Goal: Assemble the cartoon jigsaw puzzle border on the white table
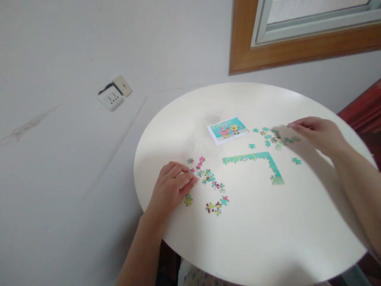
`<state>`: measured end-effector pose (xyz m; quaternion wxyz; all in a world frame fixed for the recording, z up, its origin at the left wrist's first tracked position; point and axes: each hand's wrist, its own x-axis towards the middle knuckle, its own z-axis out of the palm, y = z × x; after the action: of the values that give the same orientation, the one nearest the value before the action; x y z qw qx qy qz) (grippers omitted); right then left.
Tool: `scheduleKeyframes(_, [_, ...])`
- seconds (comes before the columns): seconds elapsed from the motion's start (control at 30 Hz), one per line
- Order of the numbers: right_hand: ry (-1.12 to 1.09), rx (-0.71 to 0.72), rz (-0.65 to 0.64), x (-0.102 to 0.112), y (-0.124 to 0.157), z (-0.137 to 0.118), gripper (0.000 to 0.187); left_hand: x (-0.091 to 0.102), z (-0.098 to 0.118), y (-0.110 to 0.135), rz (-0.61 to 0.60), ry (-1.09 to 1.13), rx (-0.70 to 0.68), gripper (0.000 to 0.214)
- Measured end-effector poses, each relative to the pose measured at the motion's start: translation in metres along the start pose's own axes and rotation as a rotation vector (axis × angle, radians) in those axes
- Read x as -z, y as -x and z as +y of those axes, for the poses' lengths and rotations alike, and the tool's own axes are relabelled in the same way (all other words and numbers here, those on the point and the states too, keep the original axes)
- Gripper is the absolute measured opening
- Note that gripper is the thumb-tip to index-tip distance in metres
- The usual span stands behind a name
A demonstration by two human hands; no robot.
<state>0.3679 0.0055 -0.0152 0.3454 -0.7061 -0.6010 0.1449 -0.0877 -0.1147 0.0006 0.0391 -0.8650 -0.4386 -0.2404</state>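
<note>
Curling its fingers beside a scatter of puzzle pieces (207, 175) on the tabletop (253, 238), the left hand (175, 182) has thumb and fingertips close together; whether they grip a piece, I cannot tell. The right hand (317, 133), thumb against forefinger, is just right of a second cluster (276, 139); its grip is equally unclear. Between both hands lies an L-shaped joined section (264, 155), with a picture card (228, 130) beyond it.

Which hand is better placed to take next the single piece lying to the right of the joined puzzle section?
Probably the right hand: it is on the same side of the joined section as the single piece, and nearer. The left hand is across the section, beside other loose pieces.
</note>
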Motion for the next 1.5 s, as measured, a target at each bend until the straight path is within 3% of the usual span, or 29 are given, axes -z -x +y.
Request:
scheduleKeyframes(0.3, [0.002,-0.02,-0.004,0.001,0.003,-0.005,0.046,-0.002,0.006,-0.001,-0.085,0.023,-0.087,0.011])
scheduleKeyframes(0.53, [0.008,-0.002,-0.017,0.001,0.001,-0.004,0.043,0.001,0.008,-0.001,0.018,-0.103,-0.052,0.011])
scheduleKeyframes(0.7, [0.027,-0.006,-0.021,0.001,0.002,-0.005,0.041,0.005,0.013,-0.002,0.047,-0.234,-0.106,0.008])
scheduleKeyframes(1.0, [-0.004,0.021,-0.035,0.001,0.0,-0.004,0.047,0.002,0.015,-0.001,-0.056,-0.085,-0.193,0.006])
scheduleKeyframes(1.23, [0.003,0.044,-0.028,0.0,0.001,-0.006,0.052,0.001,0.01,-0.002,0.022,-0.018,-0.148,0.004])
scheduleKeyframes(1.37, [-0.021,0.088,-0.061,0.0,-0.001,-0.006,0.042,0.004,0.012,-0.007,0.045,0.039,-0.146,0.006])
scheduleKeyframes(1.5, [-0.011,0.133,-0.039,-0.001,-0.004,-0.006,0.035,0.014,0.022,-0.022,-0.032,0.071,-0.201,0.013])
